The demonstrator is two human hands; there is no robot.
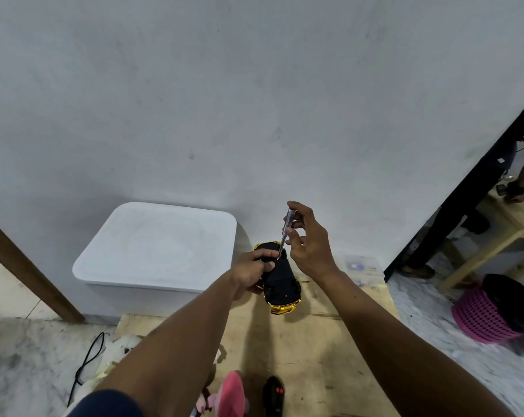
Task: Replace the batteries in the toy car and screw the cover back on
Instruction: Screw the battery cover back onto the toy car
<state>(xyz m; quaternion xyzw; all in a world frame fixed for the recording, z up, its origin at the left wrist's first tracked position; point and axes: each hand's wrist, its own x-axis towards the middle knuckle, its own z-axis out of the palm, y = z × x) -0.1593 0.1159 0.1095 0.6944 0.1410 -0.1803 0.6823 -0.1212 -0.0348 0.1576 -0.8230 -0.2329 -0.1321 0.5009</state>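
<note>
The toy car [280,281] is turned upside down above the wooden table [330,356]; its black underside faces up and its gold body shows at both ends. My left hand [251,270] grips the car from the left, fingers over the underside. My right hand [307,236] holds a clear-handled screwdriver [286,228] nearly upright, its tip touching the underside by my left fingertips. I cannot make out the battery cover or the screw.
A white lidded bin [155,251] stands left of the car against the wall. A black remote [273,395], a pink toy [230,394] and a white plush [122,346] lie near me. A clear packet [361,270] lies right. A pink basket [483,317] sits on the floor.
</note>
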